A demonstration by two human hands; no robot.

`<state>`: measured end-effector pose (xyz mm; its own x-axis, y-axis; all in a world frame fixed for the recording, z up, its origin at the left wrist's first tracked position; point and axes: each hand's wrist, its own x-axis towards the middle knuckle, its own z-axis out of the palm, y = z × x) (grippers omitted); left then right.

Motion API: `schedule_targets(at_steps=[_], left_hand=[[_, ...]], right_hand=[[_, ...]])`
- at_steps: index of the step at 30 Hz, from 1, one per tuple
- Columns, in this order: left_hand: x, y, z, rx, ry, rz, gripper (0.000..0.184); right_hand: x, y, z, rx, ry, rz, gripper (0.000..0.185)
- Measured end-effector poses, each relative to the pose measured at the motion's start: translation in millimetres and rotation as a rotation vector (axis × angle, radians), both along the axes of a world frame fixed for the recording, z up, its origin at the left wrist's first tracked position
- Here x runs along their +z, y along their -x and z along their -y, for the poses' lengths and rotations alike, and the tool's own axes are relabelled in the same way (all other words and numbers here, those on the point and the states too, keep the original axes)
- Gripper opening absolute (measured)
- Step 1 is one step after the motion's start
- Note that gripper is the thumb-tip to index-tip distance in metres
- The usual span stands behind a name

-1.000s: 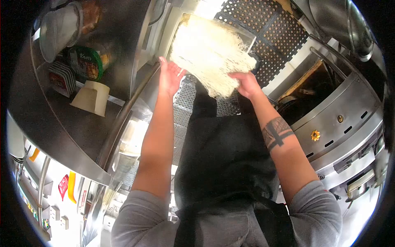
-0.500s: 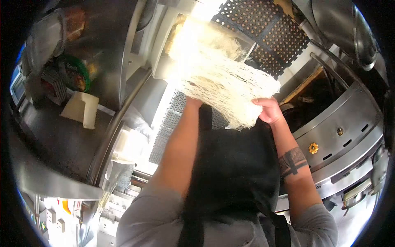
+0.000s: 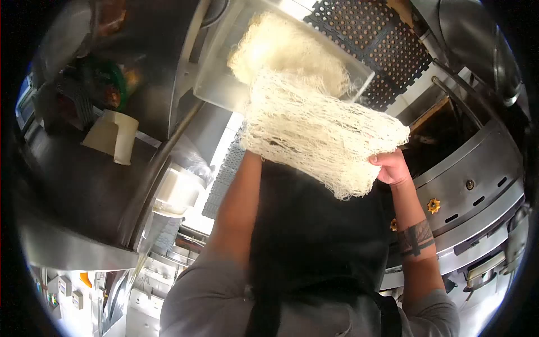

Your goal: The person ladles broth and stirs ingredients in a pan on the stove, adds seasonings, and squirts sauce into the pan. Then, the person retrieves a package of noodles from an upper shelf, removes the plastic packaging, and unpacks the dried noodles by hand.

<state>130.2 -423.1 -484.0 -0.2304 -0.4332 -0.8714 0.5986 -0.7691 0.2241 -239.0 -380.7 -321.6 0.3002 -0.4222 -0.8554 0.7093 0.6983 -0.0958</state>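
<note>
A wide sheet of pale, stringy strands like thin noodles [image 3: 320,135] hangs across the front of my black apron. My right hand [image 3: 390,167] grips its right edge, thumb on top and the other fingers partly beneath. My left forearm reaches under the sheet's left end, and the left hand is hidden beneath it. Behind the sheet stands a translucent plastic bin [image 3: 216,90] with a heap of the same strands [image 3: 286,48] inside. The sheet's far edge overlaps the near side of the heap.
On the left, a steel counter [image 3: 73,191] holds a cut beige container [image 3: 112,135] and a green-rimmed tub [image 3: 115,84]. To the right is a steel appliance with yellow knobs [image 3: 433,205]. A perforated black mat [image 3: 370,45] lies on the floor. A white container [image 3: 179,191] stands lower left.
The sheet of strands has come toward my body and to the right, spreading wider. My left hand, earlier open beside the strands, has gone underneath. My right hand moved right with the edge.
</note>
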Motion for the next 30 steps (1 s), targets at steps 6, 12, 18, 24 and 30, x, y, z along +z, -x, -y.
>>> schedule_targets(at_steps=[6, 12, 18, 24, 30], left_hand=[[31.1, -33.2, 14.5, -0.091, 0.032, 0.006, 0.052], [37.6, -73.1, 21.9, -0.267, 0.067, 0.102, 0.052], [31.7, -73.0, 50.7, -0.454, -0.037, 0.362, 0.035], [100.2, -20.3, 79.6, -0.27, -0.058, 0.173, 0.042], [77.1, -61.3, 72.3, -0.311, -0.033, 0.256, 0.032]], right_hand=[[32.7, -4.0, -8.2, -0.036, 0.042, 0.036, 0.072], [55.2, -10.3, -7.6, -0.052, 0.038, 0.061, 0.068], [61.0, -14.1, -15.2, -0.021, 0.013, 0.078, 0.067], [60.2, -23.8, -14.6, -0.068, 0.033, 0.05, 0.067], [54.7, -26.3, -27.9, -0.028, -0.003, 0.054, 0.066]])
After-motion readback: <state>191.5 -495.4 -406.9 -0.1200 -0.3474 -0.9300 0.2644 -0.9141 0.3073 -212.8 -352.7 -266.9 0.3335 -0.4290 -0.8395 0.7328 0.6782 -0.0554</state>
